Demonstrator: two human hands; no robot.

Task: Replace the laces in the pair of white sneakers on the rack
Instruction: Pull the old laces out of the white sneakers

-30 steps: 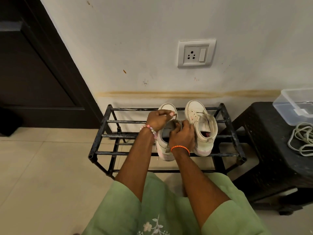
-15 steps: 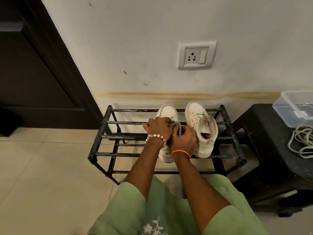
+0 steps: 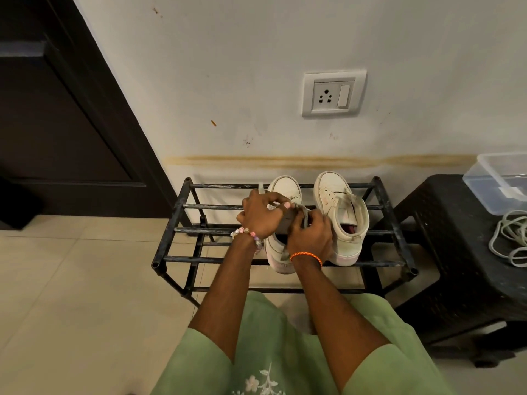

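Both grips are busy at the throat of the left sneaker (image 3: pixel 281 252): the left hand (image 3: pixel 261 213) has its fingers curled round a grey lace (image 3: pixel 304 213), one end poking out beyond its knuckles, and the right hand (image 3: pixel 310 238) pinches the same lace just beside it. Working with both hands lets one feed the lace while the other steadies the tongue, I judge. That shoe sits on the near bars of the rack (image 3: pixel 171 220), heel toward the person; the right sneaker (image 3: pixel 340 215) stands beside it untouched. Pale cords (image 3: pixel 510 238), probably laces, lie on the stool (image 3: pixel 456 252) at right, within reach.
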